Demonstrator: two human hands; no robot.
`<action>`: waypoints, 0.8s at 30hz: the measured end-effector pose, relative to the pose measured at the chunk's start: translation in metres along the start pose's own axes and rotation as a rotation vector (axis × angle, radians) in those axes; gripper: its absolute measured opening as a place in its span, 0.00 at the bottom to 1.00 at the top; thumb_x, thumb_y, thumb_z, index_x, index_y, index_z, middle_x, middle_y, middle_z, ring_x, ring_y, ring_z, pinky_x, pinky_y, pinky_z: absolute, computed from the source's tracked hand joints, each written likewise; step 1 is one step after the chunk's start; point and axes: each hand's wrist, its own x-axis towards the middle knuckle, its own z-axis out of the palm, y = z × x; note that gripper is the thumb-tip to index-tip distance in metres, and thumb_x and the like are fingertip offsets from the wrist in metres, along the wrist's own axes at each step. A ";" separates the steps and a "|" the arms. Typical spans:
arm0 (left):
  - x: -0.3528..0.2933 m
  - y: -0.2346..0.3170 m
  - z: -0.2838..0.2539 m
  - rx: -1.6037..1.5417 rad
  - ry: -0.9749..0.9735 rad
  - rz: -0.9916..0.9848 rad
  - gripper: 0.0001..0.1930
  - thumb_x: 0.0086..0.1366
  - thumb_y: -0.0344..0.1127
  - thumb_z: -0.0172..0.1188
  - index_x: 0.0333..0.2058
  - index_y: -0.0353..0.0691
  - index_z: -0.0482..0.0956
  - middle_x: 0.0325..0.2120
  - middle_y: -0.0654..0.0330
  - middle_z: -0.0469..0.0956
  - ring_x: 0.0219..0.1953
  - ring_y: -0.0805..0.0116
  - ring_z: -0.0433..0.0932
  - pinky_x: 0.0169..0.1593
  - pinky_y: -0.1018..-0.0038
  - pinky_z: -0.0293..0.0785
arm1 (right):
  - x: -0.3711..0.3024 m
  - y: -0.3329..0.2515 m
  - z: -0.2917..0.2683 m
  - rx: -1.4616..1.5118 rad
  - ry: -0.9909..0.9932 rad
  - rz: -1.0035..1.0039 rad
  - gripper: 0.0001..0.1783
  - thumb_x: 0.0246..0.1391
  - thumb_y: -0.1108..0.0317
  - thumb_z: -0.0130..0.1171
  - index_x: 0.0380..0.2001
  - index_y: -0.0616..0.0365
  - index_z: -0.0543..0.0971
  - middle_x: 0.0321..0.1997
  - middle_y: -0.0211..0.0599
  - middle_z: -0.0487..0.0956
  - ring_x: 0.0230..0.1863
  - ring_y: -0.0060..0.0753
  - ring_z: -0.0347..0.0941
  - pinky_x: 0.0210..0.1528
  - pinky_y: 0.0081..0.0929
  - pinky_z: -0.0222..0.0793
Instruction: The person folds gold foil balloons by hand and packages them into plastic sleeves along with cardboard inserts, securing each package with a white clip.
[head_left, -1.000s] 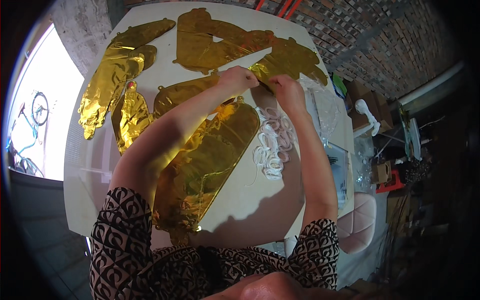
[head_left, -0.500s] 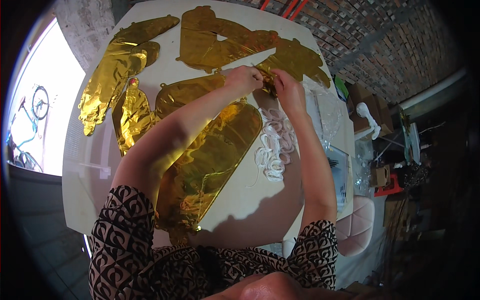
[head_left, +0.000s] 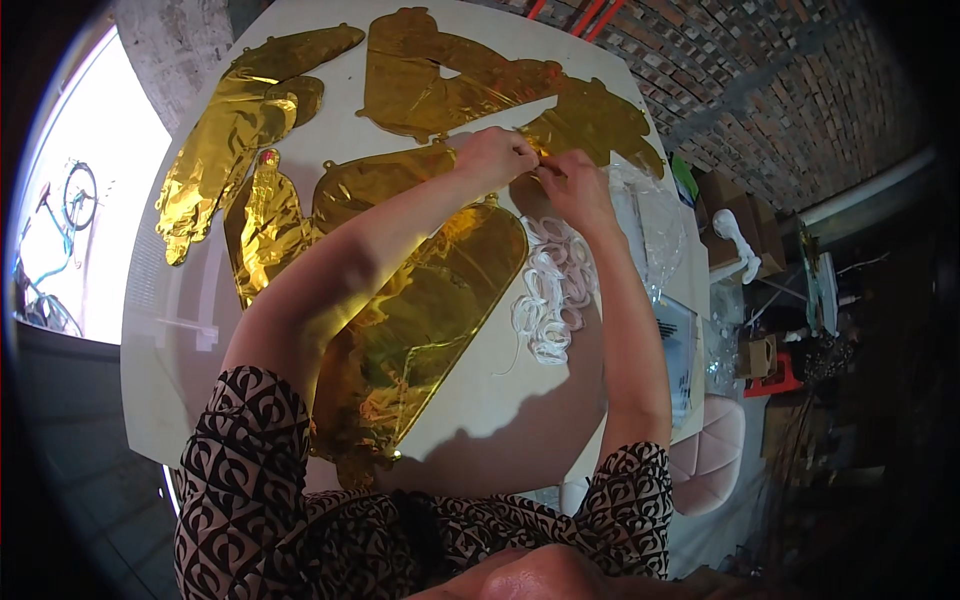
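Flat gold foil balloons are spread over the white table. My left hand [head_left: 495, 160] and my right hand [head_left: 580, 195] meet at the far middle of the table. Both have their fingers pinched at the near left edge of a gold foil balloon [head_left: 590, 120] lying at the far right. My fingertips hide exactly what part they grip. Under my left forearm lies a large gold foil balloon [head_left: 455, 285], partly covered by the arm. A pile of coiled white ribbon [head_left: 548, 315] rests just left of my right forearm, one loose end trailing toward me.
More gold foil balloons lie at the far left [head_left: 225, 130] and far middle [head_left: 400, 85]. Clear plastic bags [head_left: 650, 225] sit along the table's right side. Beyond that edge stand a pale padded chair [head_left: 708, 455], a red stool [head_left: 775, 378] and cardboard boxes [head_left: 755, 215].
My hands have drawn closer together, the right one shifting slightly nearer to me. Less of the crumpled gold foil shows between them now.
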 end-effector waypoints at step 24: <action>-0.017 0.010 -0.001 0.072 -0.017 0.004 0.29 0.51 0.33 0.74 0.49 0.42 0.68 0.37 0.60 0.77 0.44 0.59 0.79 0.46 0.63 0.75 | 0.020 0.022 0.012 0.739 -0.052 0.647 0.12 0.53 0.64 0.70 0.29 0.63 0.81 0.26 0.27 0.80 0.29 0.18 0.72 0.33 0.21 0.68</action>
